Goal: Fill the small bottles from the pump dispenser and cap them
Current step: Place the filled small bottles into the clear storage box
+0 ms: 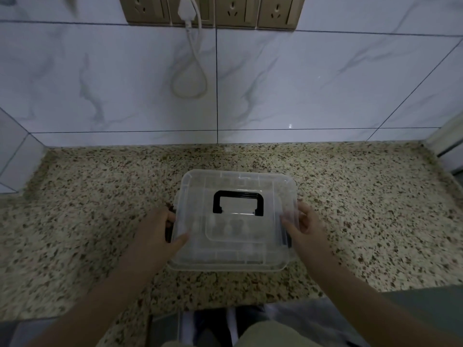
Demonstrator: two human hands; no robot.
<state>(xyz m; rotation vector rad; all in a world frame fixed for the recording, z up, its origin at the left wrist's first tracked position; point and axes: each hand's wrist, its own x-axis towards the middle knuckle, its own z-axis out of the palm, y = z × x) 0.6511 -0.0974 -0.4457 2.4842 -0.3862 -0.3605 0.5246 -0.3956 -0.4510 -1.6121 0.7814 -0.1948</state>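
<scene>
While both side latches stay fastened, prying at the clear storage box [235, 221] at centre frame could jerk it across the worktop [87, 221] and topple the dim bottle shapes inside. Left hand [160, 231] curls its fingers around the left latch; right hand [304, 227] grips the right edge.

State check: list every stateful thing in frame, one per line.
Clear plastic storage box: lid on, flat on the speckled stone counter.
Black carry handle: folded flat on lid.
White plug: inserted in wall socket.
Left hand: grips box's left side.
Right hand: grips box's right side.
</scene>
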